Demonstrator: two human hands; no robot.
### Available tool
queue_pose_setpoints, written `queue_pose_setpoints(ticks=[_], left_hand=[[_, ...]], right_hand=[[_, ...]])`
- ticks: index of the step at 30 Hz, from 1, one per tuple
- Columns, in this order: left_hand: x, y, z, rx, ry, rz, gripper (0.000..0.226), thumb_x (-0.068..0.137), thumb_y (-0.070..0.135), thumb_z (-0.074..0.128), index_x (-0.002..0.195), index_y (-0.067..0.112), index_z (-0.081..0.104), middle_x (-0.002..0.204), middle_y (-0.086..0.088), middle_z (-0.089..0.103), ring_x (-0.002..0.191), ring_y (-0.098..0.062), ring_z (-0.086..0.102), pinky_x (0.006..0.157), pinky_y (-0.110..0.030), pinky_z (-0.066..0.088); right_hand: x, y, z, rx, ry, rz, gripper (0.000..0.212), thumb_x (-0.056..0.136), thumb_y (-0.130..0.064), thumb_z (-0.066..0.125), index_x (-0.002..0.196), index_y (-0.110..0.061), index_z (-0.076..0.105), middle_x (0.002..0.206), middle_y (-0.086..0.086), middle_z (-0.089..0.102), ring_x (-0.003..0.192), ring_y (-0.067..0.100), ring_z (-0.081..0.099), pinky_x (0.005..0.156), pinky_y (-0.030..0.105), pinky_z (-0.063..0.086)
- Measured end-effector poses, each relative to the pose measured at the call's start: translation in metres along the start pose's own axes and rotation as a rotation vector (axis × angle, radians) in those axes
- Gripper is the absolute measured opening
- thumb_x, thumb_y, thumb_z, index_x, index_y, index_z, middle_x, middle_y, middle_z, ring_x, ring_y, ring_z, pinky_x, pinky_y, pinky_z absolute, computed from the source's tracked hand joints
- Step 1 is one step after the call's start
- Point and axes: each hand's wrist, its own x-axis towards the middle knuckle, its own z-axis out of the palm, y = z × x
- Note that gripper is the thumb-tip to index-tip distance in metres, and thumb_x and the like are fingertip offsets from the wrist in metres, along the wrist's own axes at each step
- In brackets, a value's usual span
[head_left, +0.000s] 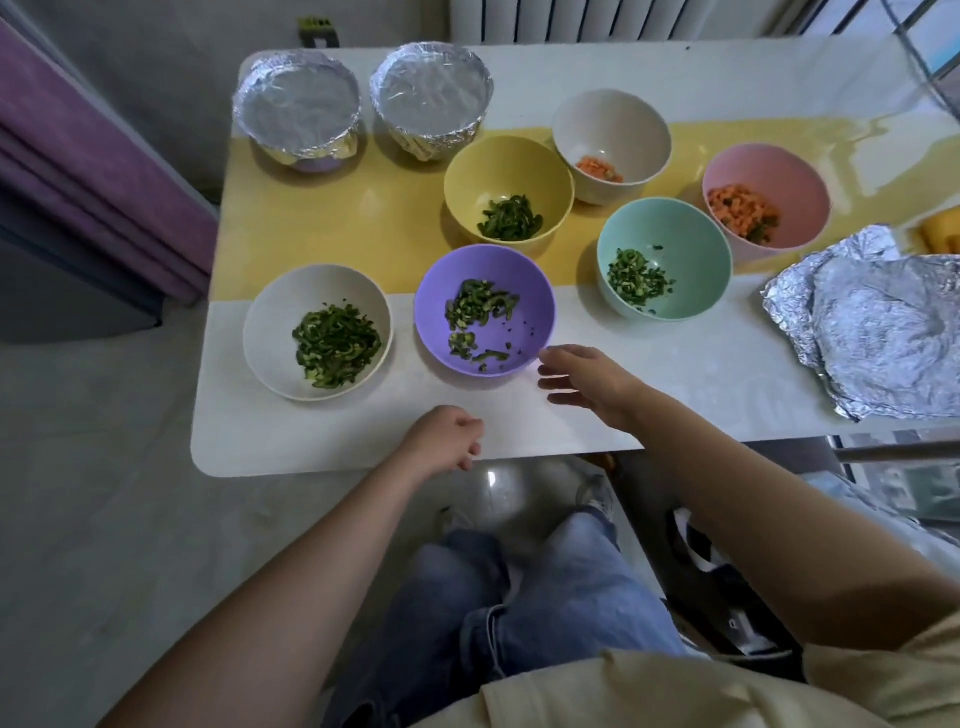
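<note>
Tabletop (332, 441): right hand (587, 382) beside purple bowl (524, 291)

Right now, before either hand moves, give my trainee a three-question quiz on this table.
1. True or false: the pink bowl holds orange pieces.
2. How many bowls are covered with foil?
3. The right hand is nearest which bowl? A yellow, B purple, C teal.

Key
1. True.
2. Two foil-covered bowls, at the far left of the table.
3. B, the purple bowl; the open fingers are at its near rim.
</note>
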Motion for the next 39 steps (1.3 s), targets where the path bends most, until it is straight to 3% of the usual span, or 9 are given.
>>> queue_pose_setpoints(ticks=[4,8,13,16,19,26,31,36,39], left_hand=[[0.016,0.043,0.050,0.364,-0.032,0.191,0.025,0.097,0.025,0.046,0.097,0.007,0.063,0.093,-0.005,0.072,0.068,-0.026,0.068,0.074,-0.034,0.053],[0.038,0.094,0.104,0.565,-0.047,0.520,0.027,0.096,0.020,0.048,0.115,0.016,0.067,0.122,-0.004,0.065,0.111,-0.025,0.060,0.095,-0.036,0.048],[0.072,0.150,0.164,0.879,-0.127,0.613,0.054,0.100,0.022,0.043,0.152,0.018,0.031,0.164,-0.008,0.006,0.151,-0.023,0.008,0.121,-0.034,0.012],[0.090,0.172,0.193,1.033,-0.061,0.465,0.065,0.102,0.029,0.038,0.157,0.017,0.006,0.164,-0.009,-0.006,0.151,-0.026,-0.001,0.122,-0.038,0.006],[0.095,0.188,0.212,1.086,0.101,0.391,0.055,0.100,0.027,0.040,0.151,0.011,0.026,0.162,-0.012,0.012,0.146,-0.029,0.016,0.117,-0.039,0.023],[0.099,0.232,0.234,1.077,0.252,0.257,0.031,0.098,0.023,0.041,0.119,0.006,0.056,0.128,-0.013,0.046,0.114,-0.030,0.048,0.084,-0.035,0.042],[0.107,0.260,0.245,0.907,0.281,0.338,0.026,0.097,0.021,0.041,0.101,0.008,0.063,0.106,-0.011,0.060,0.096,-0.032,0.058,0.071,-0.033,0.040],[0.122,0.288,0.270,0.142,0.121,0.241,0.027,0.087,0.035,0.047,0.083,0.017,0.067,0.090,-0.008,0.072,0.084,-0.031,0.067,0.078,-0.043,0.057],[0.127,0.299,0.282,-0.160,0.023,0.059,0.028,0.093,0.027,0.053,0.070,0.012,0.059,0.073,-0.011,0.064,0.067,-0.027,0.063,0.066,-0.036,0.057]], right_hand=[[-0.023,0.004,-0.063,-0.154,-0.087,-0.036,0.025,0.099,-0.024,0.053,0.114,-0.006,0.063,0.106,0.011,0.069,0.095,0.024,0.068,0.088,0.036,0.053],[-0.030,0.014,-0.143,-0.295,0.182,-0.126,0.021,0.097,-0.008,0.048,0.088,-0.006,0.067,0.080,0.011,0.068,0.068,0.020,0.062,0.074,0.036,0.051],[-0.017,0.047,-0.242,-0.626,0.598,-0.221,0.020,0.090,-0.008,0.057,0.105,-0.010,0.069,0.110,0.010,0.059,0.097,0.025,0.057,0.086,0.028,0.041],[-0.007,0.059,-0.282,-0.731,0.679,-0.151,0.035,0.087,-0.012,0.060,0.123,-0.016,0.064,0.150,0.023,0.030,0.138,0.038,0.031,0.110,0.044,0.031],[-0.001,0.067,-0.302,-0.892,0.540,0.034,0.047,0.092,-0.024,0.056,0.139,-0.026,0.047,0.159,0.023,0.005,0.147,0.039,0.005,0.115,0.053,0.019],[-0.006,0.078,-0.312,-0.932,0.472,-0.034,0.069,0.088,-0.016,0.051,0.151,-0.019,0.023,0.158,0.024,0.004,0.146,0.040,0.008,0.117,0.052,0.020],[-0.017,0.081,-0.318,-0.968,0.410,-0.184,0.071,0.093,-0.018,0.051,0.154,-0.015,0.016,0.159,0.023,0.007,0.146,0.039,0.011,0.116,0.048,0.020],[-0.028,0.087,-0.319,-0.893,0.294,-0.389,0.065,0.085,-0.022,0.057,0.147,-0.016,0.038,0.150,0.023,0.033,0.134,0.041,0.037,0.106,0.053,0.034],[-0.035,0.088,-0.321,-0.819,0.240,-0.441,0.064,0.079,-0.025,0.049,0.142,-0.016,0.047,0.132,0.015,0.056,0.120,0.032,0.054,0.102,0.049,0.038]])
